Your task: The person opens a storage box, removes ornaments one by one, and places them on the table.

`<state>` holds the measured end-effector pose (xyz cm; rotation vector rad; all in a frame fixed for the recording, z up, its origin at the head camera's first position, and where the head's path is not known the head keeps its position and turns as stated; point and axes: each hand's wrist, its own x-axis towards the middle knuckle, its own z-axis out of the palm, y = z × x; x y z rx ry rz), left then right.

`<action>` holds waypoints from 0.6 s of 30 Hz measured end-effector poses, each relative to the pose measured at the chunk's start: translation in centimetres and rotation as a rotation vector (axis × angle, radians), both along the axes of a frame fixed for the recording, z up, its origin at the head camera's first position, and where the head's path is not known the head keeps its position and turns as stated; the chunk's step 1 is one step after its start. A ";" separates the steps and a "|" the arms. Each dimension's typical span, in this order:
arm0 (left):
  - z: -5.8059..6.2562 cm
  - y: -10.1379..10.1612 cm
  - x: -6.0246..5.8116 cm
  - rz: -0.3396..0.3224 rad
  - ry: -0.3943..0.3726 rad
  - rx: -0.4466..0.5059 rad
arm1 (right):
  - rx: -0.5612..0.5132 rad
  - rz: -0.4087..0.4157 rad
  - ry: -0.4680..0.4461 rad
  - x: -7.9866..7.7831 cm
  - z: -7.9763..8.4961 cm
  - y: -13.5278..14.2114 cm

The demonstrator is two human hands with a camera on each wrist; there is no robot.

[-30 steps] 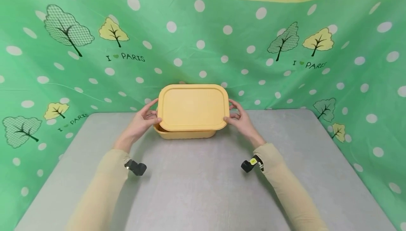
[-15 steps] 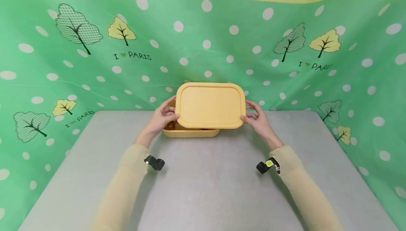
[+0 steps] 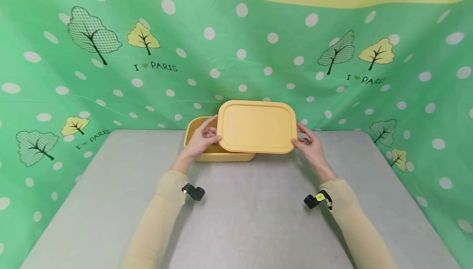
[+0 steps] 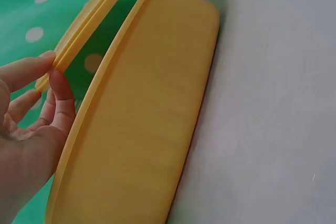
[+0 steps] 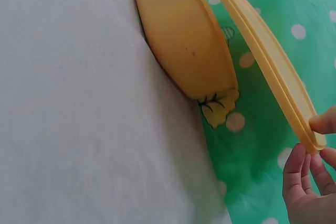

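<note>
A yellow rectangular lid (image 3: 257, 127) with rounded corners is held up and tilted, its broad face toward the head camera. My left hand (image 3: 200, 139) pinches its left end between thumb and fingers, and my right hand (image 3: 310, 145) pinches the right end. Below and behind the lid, a matching yellow box (image 3: 225, 157) stands on the table; its left part shows uncovered while the lid hides much of its inside. In the left wrist view a gap shows between the lid (image 4: 86, 24) and the rim of the box (image 4: 142, 93).
The grey table (image 3: 244, 211) ends at the back against a green polka-dot cloth (image 3: 240, 63) printed with trees, which also rises at both sides. The box stands near that back edge.
Both hands have carried the lid to the right relative to the box. More of the box's left side is uncovered now. The head view has shifted slightly too.
</note>
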<state>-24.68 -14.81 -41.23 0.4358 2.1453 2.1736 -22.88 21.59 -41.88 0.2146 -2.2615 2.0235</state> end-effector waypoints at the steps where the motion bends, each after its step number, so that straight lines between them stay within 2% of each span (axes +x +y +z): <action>1: 0.0 0.3 0.0 0.000 -0.003 -0.009 | 0.002 -0.009 -0.003 0.1 0.0 0.3; 6: 0.0 1.8 -0.1 -0.012 -0.018 -0.018 | -0.014 -0.027 -0.015 0.1 -0.2 1.6; 13: -0.2 3.5 -0.5 -0.047 -0.031 -0.010 | -0.051 -0.006 -0.002 0.3 -0.5 3.7; 18: -0.5 5.1 -0.6 -0.074 -0.047 0.036 | -0.066 0.013 -0.002 0.5 -1.1 5.4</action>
